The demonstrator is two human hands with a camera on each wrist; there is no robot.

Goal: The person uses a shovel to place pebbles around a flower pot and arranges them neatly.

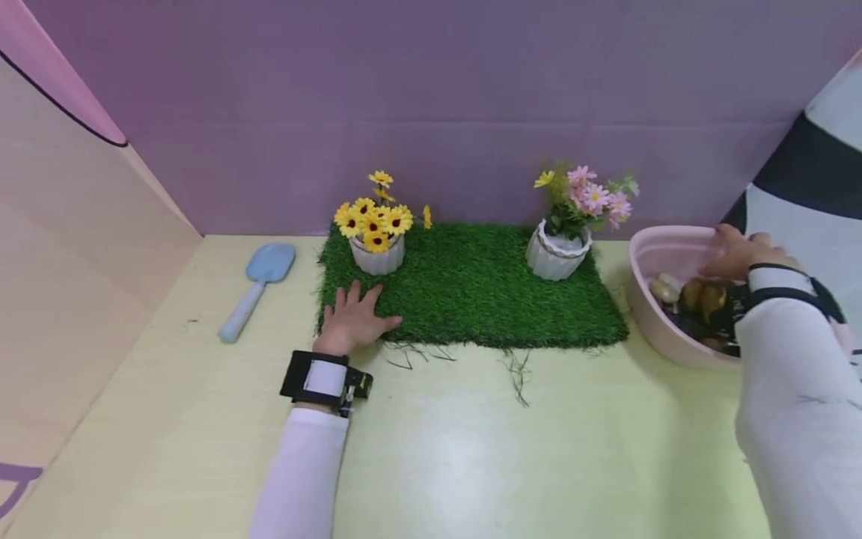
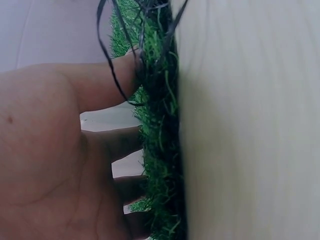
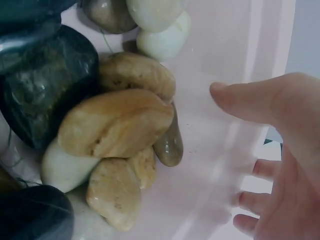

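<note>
A: Where's the left hand?

B: Flat on the near left corner of the grass mat, fingers spread and straight, gripping nothing. The left wrist view shows the fingers lying across the mat's frayed edge, with loose dark strands curling over them.

A: And the right hand?

B: Over the far rim of the pink basin, well to the right of the mat. From the right wrist camera the thumb sticks out and the fingers hang down beyond the rim; the hand is relaxed, holding none of the stones.

A: What's in the basin?

B: A heap of smooth stones just left of that thumb: tan ones in the middle, white ones above and below, dark green ones further left. None touches the hand.

A: Anything else about?

B: 2 white pots stand on the mat. The one with yellow flowers is just beyond the left hand's fingertips; the one with pink flowers sits between the 2 hands, nearer the basin. A pale blue scoop lies on the table, left of the left hand.
</note>
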